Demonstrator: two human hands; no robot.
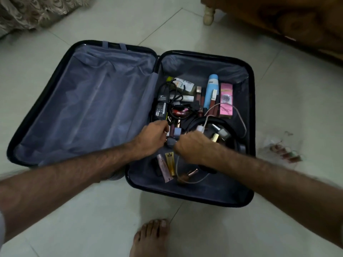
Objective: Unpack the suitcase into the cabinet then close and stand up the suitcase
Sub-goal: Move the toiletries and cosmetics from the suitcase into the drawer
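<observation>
- Hands first: left hand [155, 140] and right hand [192, 148] are both down in the right half of the suitcase [249, 112], knuckles up, close together, nearly touching.
- Left hand's fingers curl down among small cosmetic bottles [175, 131]; whether they have closed on one is hidden by the back of the hand. Cannot tell.
- Right hand's fingers curl under too, over a dark round item; a white cable [241, 117] runs past the wrist. Grip or no grip: cannot tell.
- Around the hands: black charger brick [161, 110] with its coiled lead just left, blue spray can [211, 89] and pink box [226, 101] further off, side by side. Gold tube [169, 163] and pale tube lie nearer the person, below the wrists.
- Suitcase lies flat and fully open on the tiled floor [92, 219], long axis running away from the person, tilted slightly right. Left half shows only grey lining; all contents sit in the right half.
- Step in hand, as I judge it: gathering a first handful of loose items. Unpacking looks barely begun.
- Next move calls for a secure pinch on several small pieces at once, then a lift free of the tangled cables.
- Wooden furniture [278, 19] stands at upper right; whether it is the cabinet is unclear.
- Bare foot [150, 238] planted just before the case.
</observation>
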